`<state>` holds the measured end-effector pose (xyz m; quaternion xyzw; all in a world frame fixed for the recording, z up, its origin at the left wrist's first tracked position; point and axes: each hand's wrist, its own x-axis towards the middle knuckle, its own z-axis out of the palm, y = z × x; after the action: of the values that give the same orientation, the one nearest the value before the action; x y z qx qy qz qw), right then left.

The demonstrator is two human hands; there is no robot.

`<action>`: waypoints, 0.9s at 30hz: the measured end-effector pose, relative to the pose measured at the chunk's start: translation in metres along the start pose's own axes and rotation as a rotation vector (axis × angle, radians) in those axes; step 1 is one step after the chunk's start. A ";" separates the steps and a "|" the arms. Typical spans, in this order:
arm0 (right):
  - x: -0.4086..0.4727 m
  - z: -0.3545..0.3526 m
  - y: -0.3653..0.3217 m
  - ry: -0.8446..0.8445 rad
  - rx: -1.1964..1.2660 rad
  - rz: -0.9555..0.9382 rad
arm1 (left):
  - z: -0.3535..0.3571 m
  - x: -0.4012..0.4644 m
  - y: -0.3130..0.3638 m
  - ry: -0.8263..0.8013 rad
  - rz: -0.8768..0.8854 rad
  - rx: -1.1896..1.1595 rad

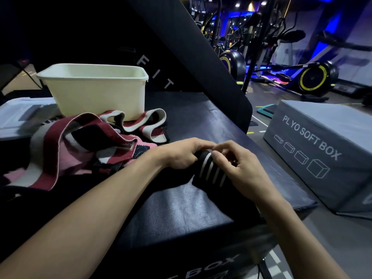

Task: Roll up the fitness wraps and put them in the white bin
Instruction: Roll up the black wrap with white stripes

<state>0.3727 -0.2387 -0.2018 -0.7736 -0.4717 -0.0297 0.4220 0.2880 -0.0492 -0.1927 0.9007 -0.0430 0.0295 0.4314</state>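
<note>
I have my left hand [181, 156] and right hand [239, 168] both curled around a black wrap with white stripes [209, 170] on the dark plyo box [181, 208], apparently almost fully rolled, though its tail is hidden under my fingers. Beyond lies an unrolled heap of maroon, pink and white wraps [84, 141]. The white bin [94, 87] behind shows only its walls; I can't see inside.

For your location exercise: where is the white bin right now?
The white bin stands at the upper left of the head view, on the black box top, just behind the pile of wraps and beyond both hands.
</note>
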 end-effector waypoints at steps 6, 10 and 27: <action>0.002 0.000 0.002 0.107 0.033 0.023 | -0.001 -0.003 0.003 0.014 0.010 0.009; 0.004 0.000 0.002 0.164 0.001 -0.027 | 0.000 -0.002 0.003 0.015 0.006 0.002; -0.007 -0.018 0.021 -0.106 -0.172 -0.001 | -0.020 -0.005 0.016 0.303 0.065 0.167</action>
<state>0.3907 -0.2604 -0.2062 -0.8072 -0.4895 -0.0297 0.3284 0.2807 -0.0434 -0.1688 0.9168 -0.0039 0.1822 0.3554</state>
